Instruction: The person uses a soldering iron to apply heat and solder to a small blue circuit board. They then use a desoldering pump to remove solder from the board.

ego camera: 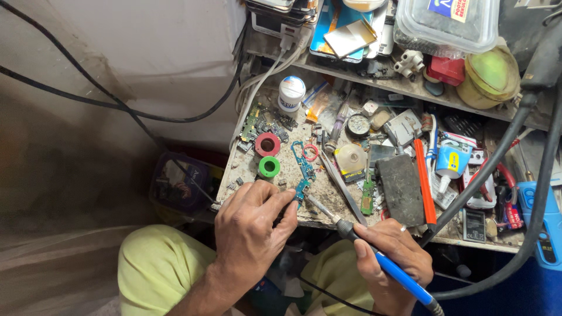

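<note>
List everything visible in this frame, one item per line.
Soldering iron: 1, blue handle, right hand, tip at small board.
Small board: 1, blue, bench front, under left fingers.
Spools: 2, red and green, bench left.
Jar: 1, white, bench back.
Black pad: 1, bench centre.
Orange tool: 1, beside pad.
Tub: 1, clear, shelf.
Cables: several, black, right.
Bench: 1, grimy, cluttered.
Left hand: on board.
Right hand: grips iron.

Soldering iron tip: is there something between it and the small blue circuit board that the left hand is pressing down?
Nothing visible stands between them. The soldering iron, held in the right hand, points its tip at the small blue circuit board under the left hand fingertips. Metal tweezers lie just right of that line, beside it.
</note>
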